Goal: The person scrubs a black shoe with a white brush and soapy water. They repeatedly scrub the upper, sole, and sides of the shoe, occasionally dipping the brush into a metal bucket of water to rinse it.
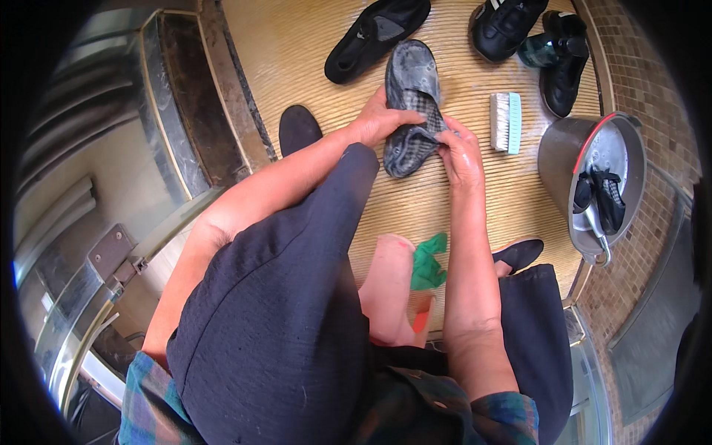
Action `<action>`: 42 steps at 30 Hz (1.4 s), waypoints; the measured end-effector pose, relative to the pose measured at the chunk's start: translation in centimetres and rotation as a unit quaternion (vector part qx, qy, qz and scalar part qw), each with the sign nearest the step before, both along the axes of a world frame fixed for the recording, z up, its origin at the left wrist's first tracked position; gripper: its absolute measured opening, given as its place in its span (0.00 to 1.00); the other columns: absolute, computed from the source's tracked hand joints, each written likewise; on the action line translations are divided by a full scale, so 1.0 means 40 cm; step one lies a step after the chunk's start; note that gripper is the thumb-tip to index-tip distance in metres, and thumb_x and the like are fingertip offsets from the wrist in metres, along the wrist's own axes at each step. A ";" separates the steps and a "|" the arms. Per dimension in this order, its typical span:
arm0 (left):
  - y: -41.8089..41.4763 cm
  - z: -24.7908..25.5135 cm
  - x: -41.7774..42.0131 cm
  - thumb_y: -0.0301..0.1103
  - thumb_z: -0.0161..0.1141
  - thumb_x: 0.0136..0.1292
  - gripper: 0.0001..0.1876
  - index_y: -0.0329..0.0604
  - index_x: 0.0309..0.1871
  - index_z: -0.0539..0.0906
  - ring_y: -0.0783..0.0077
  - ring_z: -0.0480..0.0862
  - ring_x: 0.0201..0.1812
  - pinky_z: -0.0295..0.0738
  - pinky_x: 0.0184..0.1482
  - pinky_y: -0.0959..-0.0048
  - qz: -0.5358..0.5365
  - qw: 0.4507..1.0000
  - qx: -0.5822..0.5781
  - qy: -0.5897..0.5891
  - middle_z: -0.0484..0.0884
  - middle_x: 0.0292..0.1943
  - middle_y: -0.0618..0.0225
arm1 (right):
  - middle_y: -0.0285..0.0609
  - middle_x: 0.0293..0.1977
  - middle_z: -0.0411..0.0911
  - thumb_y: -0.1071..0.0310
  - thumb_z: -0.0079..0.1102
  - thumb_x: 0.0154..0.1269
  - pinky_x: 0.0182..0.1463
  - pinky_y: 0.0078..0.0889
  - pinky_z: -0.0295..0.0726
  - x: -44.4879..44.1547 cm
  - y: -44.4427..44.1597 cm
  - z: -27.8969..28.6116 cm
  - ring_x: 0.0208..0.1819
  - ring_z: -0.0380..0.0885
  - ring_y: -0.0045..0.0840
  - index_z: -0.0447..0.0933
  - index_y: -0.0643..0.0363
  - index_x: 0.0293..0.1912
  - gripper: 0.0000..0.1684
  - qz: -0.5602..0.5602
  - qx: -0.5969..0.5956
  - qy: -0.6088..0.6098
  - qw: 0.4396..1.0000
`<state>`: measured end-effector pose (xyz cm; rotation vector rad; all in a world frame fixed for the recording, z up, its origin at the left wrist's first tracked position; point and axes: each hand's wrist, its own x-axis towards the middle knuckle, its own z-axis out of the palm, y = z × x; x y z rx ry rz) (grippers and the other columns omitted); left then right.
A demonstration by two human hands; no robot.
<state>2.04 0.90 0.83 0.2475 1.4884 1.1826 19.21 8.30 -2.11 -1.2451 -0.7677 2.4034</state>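
Note:
A dark cloth slip-on shoe (413, 69) with checked lining is held above the ribbed floor. Its upper looks wet and streaked with pale suds. My left hand (381, 119) grips the shoe at its middle, thumb inside the opening. On the other side, my right hand (463, 150) pinches the edge of the opening near the heel. Just beyond the toe lies another black slip-on shoe (375, 36). To the right of my hands is a scrubbing brush (513, 123) with a light blue back and white bristles, lying on its side.
A deep grey bucket (556, 158) at the right holds small black shoes (609, 203), a metal handle (594, 219) and suds. Black lace-up shoes (503, 28) and a dark green bottle (538, 51) stand at far right. Crumpled green material (429, 264) lies between my legs. Glass panels border the left.

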 end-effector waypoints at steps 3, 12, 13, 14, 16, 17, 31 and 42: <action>0.000 -0.027 -0.027 0.20 0.67 0.55 0.30 0.37 0.62 0.70 0.67 0.84 0.50 0.82 0.53 0.69 0.029 0.998 -0.012 -0.055 0.83 0.50 0.61 | 0.45 0.48 0.81 0.85 0.50 0.56 0.52 0.24 0.79 -0.031 -0.004 0.003 0.46 0.80 0.24 0.75 0.73 0.57 0.26 0.021 0.005 0.041 0.999; -0.007 -0.043 -0.012 0.08 0.67 0.42 0.47 0.40 0.70 0.61 0.65 0.82 0.53 0.81 0.54 0.66 0.038 0.996 -0.043 0.063 0.79 0.53 0.60 | 0.51 0.39 0.81 0.75 0.62 0.51 0.51 0.39 0.78 -0.094 -0.067 0.023 0.44 0.81 0.41 0.77 0.63 0.46 0.18 0.058 0.387 -0.345 0.853; -0.007 -0.039 -0.005 0.08 0.67 0.42 0.48 0.40 0.70 0.61 0.65 0.81 0.54 0.81 0.54 0.66 0.040 0.995 -0.036 0.082 0.79 0.53 0.61 | 0.50 0.39 0.80 0.75 0.62 0.52 0.51 0.39 0.78 -0.096 -0.067 0.023 0.44 0.80 0.41 0.77 0.63 0.46 0.18 0.063 0.397 -0.358 0.843; -0.005 -0.035 0.000 0.08 0.67 0.41 0.48 0.40 0.70 0.61 0.65 0.81 0.54 0.81 0.54 0.66 0.041 0.994 -0.029 0.100 0.78 0.53 0.61 | 0.50 0.39 0.80 0.75 0.62 0.52 0.51 0.39 0.78 -0.098 -0.067 0.023 0.44 0.80 0.41 0.76 0.63 0.46 0.18 0.069 0.407 -0.371 0.832; -0.001 -0.032 0.008 0.11 0.69 0.38 0.47 0.39 0.67 0.63 0.62 0.81 0.54 0.78 0.56 0.66 0.061 0.990 -0.031 0.123 0.79 0.53 0.59 | 0.51 0.41 0.78 0.73 0.63 0.54 0.51 0.41 0.77 -0.106 -0.071 0.047 0.45 0.79 0.42 0.76 0.63 0.49 0.20 0.098 0.450 -0.406 0.790; 0.002 -0.031 0.012 0.13 0.70 0.36 0.46 0.39 0.65 0.64 0.61 0.81 0.54 0.77 0.57 0.66 0.070 0.988 -0.032 0.134 0.80 0.52 0.58 | 0.53 0.43 0.77 0.72 0.64 0.55 0.52 0.43 0.76 -0.098 -0.070 0.056 0.47 0.78 0.43 0.76 0.63 0.50 0.21 0.099 0.479 -0.411 0.769; -0.006 0.015 -0.008 0.32 0.68 0.51 0.31 0.36 0.57 0.68 0.38 0.82 0.47 0.75 0.53 0.55 -0.143 0.893 -0.041 0.426 0.82 0.43 0.40 | 0.60 0.55 0.71 0.68 0.72 0.54 0.56 0.48 0.74 0.069 0.112 0.065 0.52 0.73 0.50 0.58 0.55 0.72 0.48 0.147 0.631 -0.487 0.586; -0.089 -0.066 -0.029 0.39 0.71 0.52 0.34 0.31 0.60 0.71 0.44 0.83 0.50 0.77 0.54 0.59 -0.228 0.906 -0.101 0.342 0.84 0.45 0.42 | 0.57 0.50 0.71 0.59 0.67 0.61 0.54 0.49 0.76 0.044 0.066 0.041 0.50 0.73 0.50 0.65 0.44 0.70 0.39 0.133 0.626 -0.414 0.648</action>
